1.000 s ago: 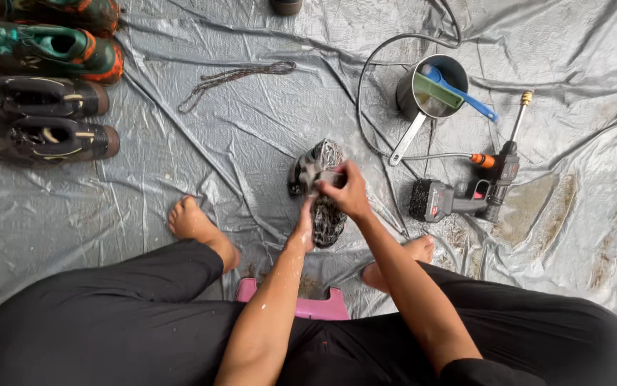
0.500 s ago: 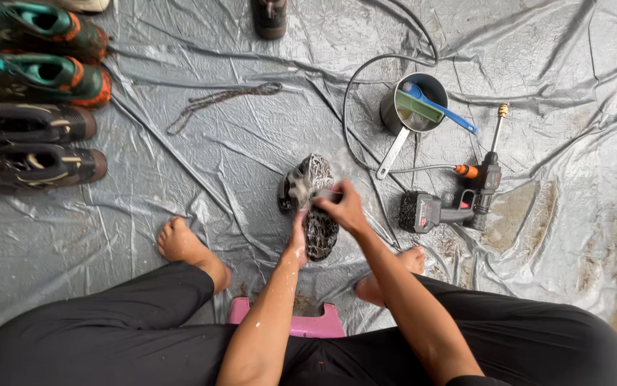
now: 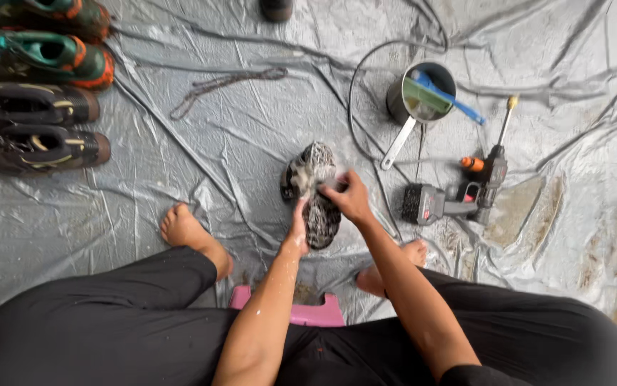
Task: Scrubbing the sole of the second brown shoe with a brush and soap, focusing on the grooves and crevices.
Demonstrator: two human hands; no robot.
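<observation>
A: Where's the soapy shoe (image 3: 313, 193)?

B: Middle of the grey tarp (image 3: 180, 193) on the floor, sole up, at about 12 o'clock from the pink stool (image 3: 301, 313). The pressure washer gun (image 3: 458, 194) lies at 3 o'clock from it.

A: How would it handle?

B: Light, I'd judge, with a stiff sole and soft upper, and slippery with foam. The heel and sole edge look the surest hold.

A: And the grip?

B: The left hand (image 3: 298, 230) is curled on the near end, steadying it. The right hand (image 3: 349, 198) is closed on top; I cannot tell whether it holds a brush.
</observation>
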